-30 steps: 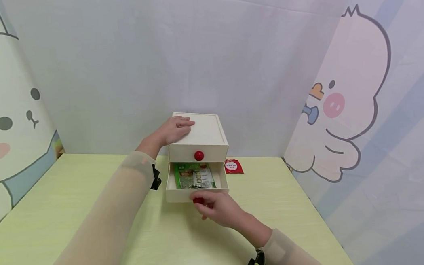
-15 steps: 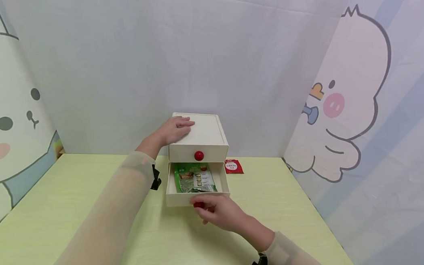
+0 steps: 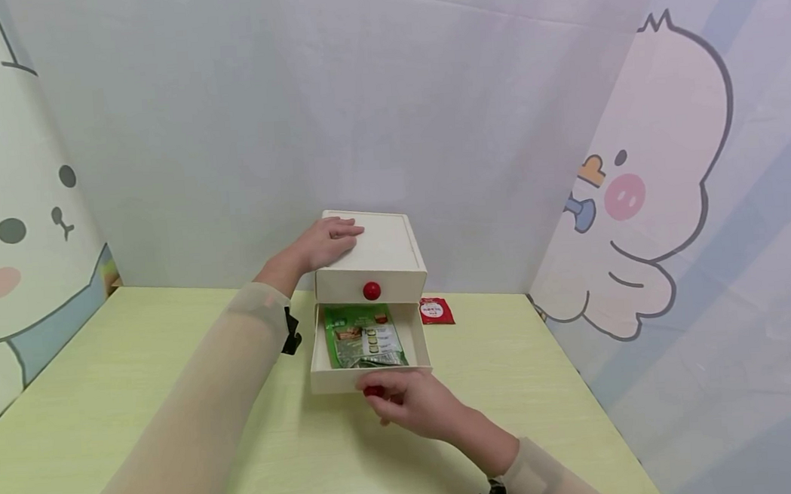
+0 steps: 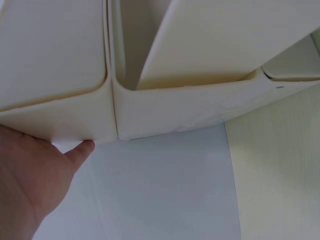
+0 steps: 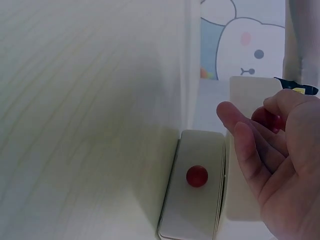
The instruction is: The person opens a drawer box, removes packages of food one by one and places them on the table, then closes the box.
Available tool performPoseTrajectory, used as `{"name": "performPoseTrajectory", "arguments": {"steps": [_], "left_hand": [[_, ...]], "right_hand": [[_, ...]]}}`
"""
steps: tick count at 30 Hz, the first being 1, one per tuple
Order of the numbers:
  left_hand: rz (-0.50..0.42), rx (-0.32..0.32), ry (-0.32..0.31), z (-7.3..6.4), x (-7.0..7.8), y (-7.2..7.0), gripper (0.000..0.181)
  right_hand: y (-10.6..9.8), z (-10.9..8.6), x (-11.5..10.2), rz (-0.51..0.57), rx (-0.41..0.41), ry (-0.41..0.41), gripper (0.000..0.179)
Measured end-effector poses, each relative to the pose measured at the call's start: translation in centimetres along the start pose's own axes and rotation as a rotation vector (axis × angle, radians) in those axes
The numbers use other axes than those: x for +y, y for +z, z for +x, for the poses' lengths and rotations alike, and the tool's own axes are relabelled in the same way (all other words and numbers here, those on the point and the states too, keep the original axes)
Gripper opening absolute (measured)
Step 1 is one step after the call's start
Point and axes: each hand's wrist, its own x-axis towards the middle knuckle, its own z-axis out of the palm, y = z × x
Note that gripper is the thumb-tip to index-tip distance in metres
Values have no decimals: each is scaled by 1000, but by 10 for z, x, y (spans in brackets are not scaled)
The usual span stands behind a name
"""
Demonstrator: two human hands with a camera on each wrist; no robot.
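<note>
A small white drawer cabinet (image 3: 384, 240) stands against the back curtain. My left hand (image 3: 327, 242) rests on its top, near the left edge; the left wrist view shows this hand (image 4: 37, 172) against the white casing. Below the top drawer, a white drawer (image 3: 329, 382) is pulled out. Inside it lies a green printed packet (image 3: 363, 338). My right hand (image 3: 415, 404) pinches this drawer's red knob (image 3: 373, 391), partly covered by the fingers. In the right wrist view, the thumb and a finger hold the knob (image 5: 265, 117).
The top drawer's red knob (image 3: 372, 291) sticks out above the pulled-out drawer. Another shut drawer with a red knob (image 5: 197, 176) sits lower, near the table. A red packet (image 3: 436, 311) lies right of the cabinet on the pale green table (image 3: 525, 367).
My right hand has drawn the drawer further out towards me, and more of the green packet shows. The left hand has stayed on the cabinet top.
</note>
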Motion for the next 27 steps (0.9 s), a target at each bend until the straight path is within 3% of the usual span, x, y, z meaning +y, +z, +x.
{"name": "performPoseTrajectory", "arguments": {"steps": [27], "left_hand": [[7, 1, 13, 2, -1, 1, 53]], "right_hand": [[5, -17, -3, 13, -38, -11, 25]]}}
